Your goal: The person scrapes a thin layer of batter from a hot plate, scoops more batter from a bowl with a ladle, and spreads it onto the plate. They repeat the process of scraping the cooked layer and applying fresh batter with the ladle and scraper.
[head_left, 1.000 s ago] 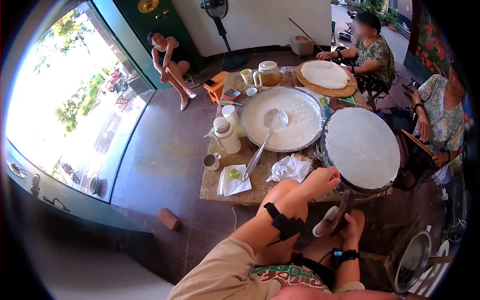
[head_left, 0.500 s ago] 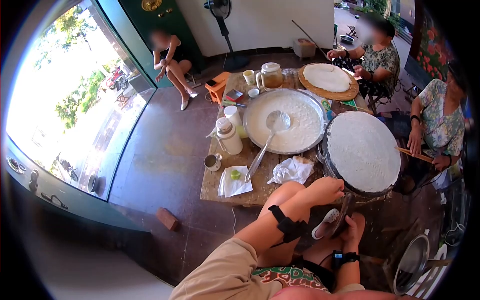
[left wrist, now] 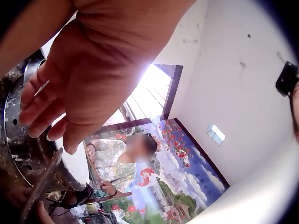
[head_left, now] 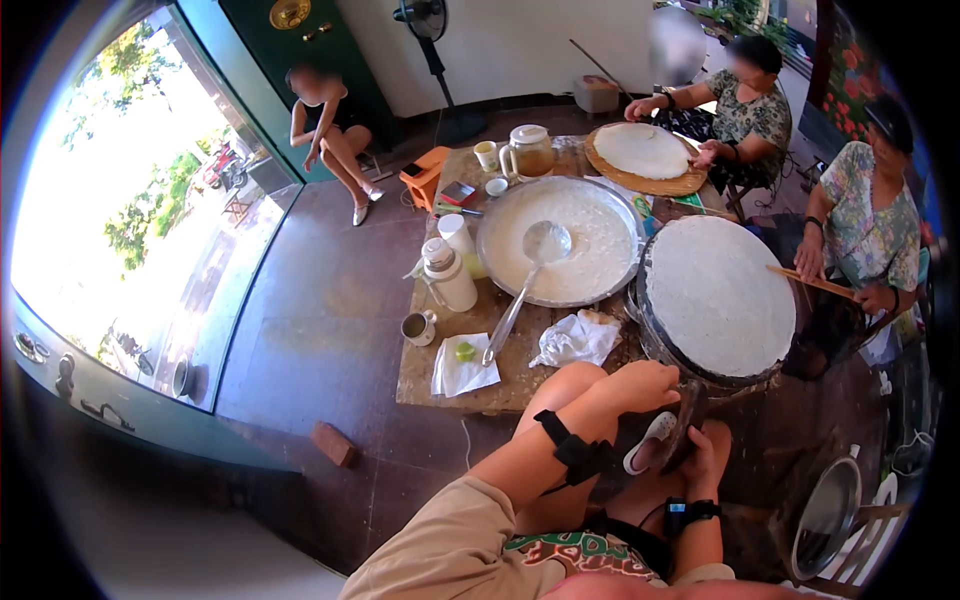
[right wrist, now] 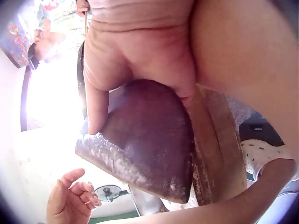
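Observation:
My right hand [right wrist: 140, 60] grips a dark brown, half-round wooden scraper [right wrist: 149, 140], whose edge is smeared with white batter. The head view has this scraper [head_left: 688, 425] upright above my lap, beside the table's near edge. Just left of it, my left hand [head_left: 645, 385] hangs with nothing in it; in the left wrist view its fingers [left wrist: 46, 116] are loosely curved. Beyond both hands sits a round griddle [head_left: 655, 345], covered by a pale sheet of batter [head_left: 718, 295]. A large metal basin [head_left: 490, 275] of white batter stands to the left, with a long-handled ladle [head_left: 512, 318] lying in it.
A crumpled white cloth [head_left: 577, 340], a thermos [head_left: 448, 275], a metal cup [head_left: 418, 327] and a glass pitcher [head_left: 530, 150] share the wooden table [head_left: 420, 385]. Right of the griddle, a seated person [head_left: 865, 215] holds a flat stick [head_left: 815, 281]. Another person [head_left: 750, 110] sits by a flatbread [head_left: 642, 150].
My left hand has dropped slightly from the griddle's edge toward the scraper. The person at right has brought the stick to the griddle's rim. My right hand keeps its grip.

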Demonstrator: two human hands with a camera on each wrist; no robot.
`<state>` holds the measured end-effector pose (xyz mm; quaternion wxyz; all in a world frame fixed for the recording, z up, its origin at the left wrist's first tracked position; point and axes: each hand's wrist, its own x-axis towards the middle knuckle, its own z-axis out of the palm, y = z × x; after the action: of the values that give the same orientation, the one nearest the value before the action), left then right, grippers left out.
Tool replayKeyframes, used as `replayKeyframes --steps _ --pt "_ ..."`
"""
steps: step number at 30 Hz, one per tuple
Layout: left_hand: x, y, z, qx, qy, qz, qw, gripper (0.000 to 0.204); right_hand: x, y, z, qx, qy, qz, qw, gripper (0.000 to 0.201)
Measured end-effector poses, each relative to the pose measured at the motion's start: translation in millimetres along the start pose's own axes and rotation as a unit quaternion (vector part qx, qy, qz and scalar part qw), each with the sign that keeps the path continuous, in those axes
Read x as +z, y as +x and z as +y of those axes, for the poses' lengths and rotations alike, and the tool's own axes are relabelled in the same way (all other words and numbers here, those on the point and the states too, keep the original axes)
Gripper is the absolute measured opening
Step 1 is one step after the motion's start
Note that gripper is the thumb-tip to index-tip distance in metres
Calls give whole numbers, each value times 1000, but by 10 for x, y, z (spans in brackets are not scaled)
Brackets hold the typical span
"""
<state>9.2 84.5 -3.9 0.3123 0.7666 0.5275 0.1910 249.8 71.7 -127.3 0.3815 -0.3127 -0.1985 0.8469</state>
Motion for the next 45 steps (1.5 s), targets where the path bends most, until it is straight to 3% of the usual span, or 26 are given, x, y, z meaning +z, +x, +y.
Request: replayKeyframes --steps 1,3,5,7,9,12,21,24,27,28,30,31,33,35,36,39,40,45 --pt "10 20 6 10 11 -5 1000 27 120 -42 -28 -4 3 21 1000 38" --pt "18 37 -18 14 3 -4 1000 31 118 -33 -46 -18 -13 -59 998 36" --pt "112 86 -113 26 12 -24 999 30 -92 40 8 21 -24 37 999 39" --pt "8 83 -7 17 -3 -35 999 27 -505 186 104 63 2 44 997 40" --pt "-15 24 -2 5 -16 -37 999 25 -241 81 30 43 26 -26 998 42" --pt "-17 5 49 -20 -27 -50 998 25 -75 36 -51 11 1 -38 999 42" --pt "-42 7 69 -37 -32 -78 996 27 -142 54 -30 60 22 -44 997 42" --pt "-82 19 125 -62 -12 -70 996 29 -31 -3 -65 23 -19 -36 999 44" --pt "-78 71 238 86 23 185 979 39 379 -176 -346 -21 -166 -27 986 42" --pt "-115 88 315 87 48 154 983 52 450 -199 -494 -48 -308 -38 950 40" --pt "-125 143 469 125 117 99 980 52 587 -223 -919 -97 -568 -49 816 37" --pt "-110 173 546 144 149 72 976 51 883 -331 -1162 -119 -606 -44 785 33" --pt "-143 328 677 133 161 68 975 30 1004 -285 -1409 -262 -706 -58 656 25" --pt "-255 552 759 114 189 74 973 20 1039 -186 -1612 -360 -706 -32 609 24" --pt "-311 658 788 144 171 125 967 16 1020 -132 -1702 -407 -703 -19 583 23" --pt "-440 956 818 155 194 170 954 15 845 53 -2019 -409 -741 42 530 20" --pt "-433 1070 745 143 206 151 956 14 732 160 -2099 -420 -726 32 543 18" --pt "-306 1748 608 110 209 217 947 33 443 748 -2432 -435 -767 46 470 17"
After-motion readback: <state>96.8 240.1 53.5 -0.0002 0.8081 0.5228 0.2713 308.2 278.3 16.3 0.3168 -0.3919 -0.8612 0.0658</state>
